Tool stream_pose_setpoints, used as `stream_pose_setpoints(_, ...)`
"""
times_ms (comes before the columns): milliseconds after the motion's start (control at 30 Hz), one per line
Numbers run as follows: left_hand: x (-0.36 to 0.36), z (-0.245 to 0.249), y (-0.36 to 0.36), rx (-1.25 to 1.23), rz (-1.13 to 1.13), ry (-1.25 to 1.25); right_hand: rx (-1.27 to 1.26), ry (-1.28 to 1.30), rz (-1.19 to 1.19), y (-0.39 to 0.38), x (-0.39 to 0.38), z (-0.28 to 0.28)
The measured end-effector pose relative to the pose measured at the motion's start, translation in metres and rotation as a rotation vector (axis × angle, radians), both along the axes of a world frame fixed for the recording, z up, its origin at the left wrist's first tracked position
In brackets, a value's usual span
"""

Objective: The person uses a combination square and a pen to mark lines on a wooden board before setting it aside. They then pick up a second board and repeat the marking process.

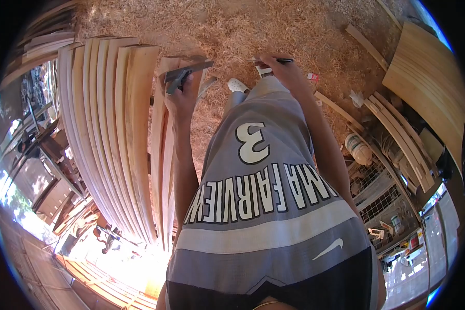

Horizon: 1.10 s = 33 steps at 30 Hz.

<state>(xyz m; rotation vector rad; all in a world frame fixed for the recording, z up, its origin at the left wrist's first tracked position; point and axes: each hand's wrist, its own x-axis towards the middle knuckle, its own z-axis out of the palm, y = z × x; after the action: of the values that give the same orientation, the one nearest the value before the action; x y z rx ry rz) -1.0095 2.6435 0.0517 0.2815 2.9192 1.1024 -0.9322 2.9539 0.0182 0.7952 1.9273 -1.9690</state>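
Gripping what was probably a try square [192, 69], the left hand [183, 98] hung by a long plank [159, 129]; the right hand [275, 64] pinched a dark pen [285, 60], well apart. Marking seemed in hand, the next move calling for a flush square.

A red-and-white packet [313, 77] lies on the shavings [232, 31], with planks [402, 140] and wire mesh [380, 204] farther right.
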Motion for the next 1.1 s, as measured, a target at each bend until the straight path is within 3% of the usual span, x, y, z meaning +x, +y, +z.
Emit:
stream_pose_setpoints(33, 0.0, 0.001, 0.0, -0.002, 0.0, -0.001, -0.145, -0.017, -0.05, -0.008, -0.006, -0.007)
stream_pose_setpoints(167, -0.001, 0.003, 0.003, -0.003, 0.004, 0.031, -0.33, 0.067, -0.061, -0.048, -0.04, -0.064)
stream_pose_setpoints(233, -0.002, 0.005, 0.006, 0.009, -0.009, 0.062, -0.031, -0.107, 0.079, -0.061, -0.056, -0.077)
stream_pose_setpoints(367, -0.001, 0.008, 0.009, -0.025, -0.006, 0.061, 0.021, -0.115, 0.109, -0.079, -0.074, -0.085)
stream_pose_setpoints(567, -0.002, -0.003, 0.003, -0.035, -0.041, 0.213, 0.057, -0.157, 0.193, -0.087, -0.08, -0.047)
stream_pose_setpoints(667, -0.003, -0.008, -0.002, -0.051, -0.032, 0.184, 0.113, -0.049, 0.151, -0.09, -0.079, -0.05)
stream_pose_setpoints(933, 0.001, -0.006, -0.004, -0.046, -0.004, 0.126, -0.047, 0.104, 0.14, -0.085, -0.083, -0.063)
stream_pose_setpoints(1067, 0.001, 0.002, 0.001, -0.079, -0.009, 0.143, -0.088, 0.173, 0.121, -0.076, -0.087, -0.006)
stream_pose_setpoints(1100, 0.001, 0.001, 0.0, -0.085, -0.01, 0.147, -0.077, 0.092, 0.203, -0.07, -0.09, 0.016)
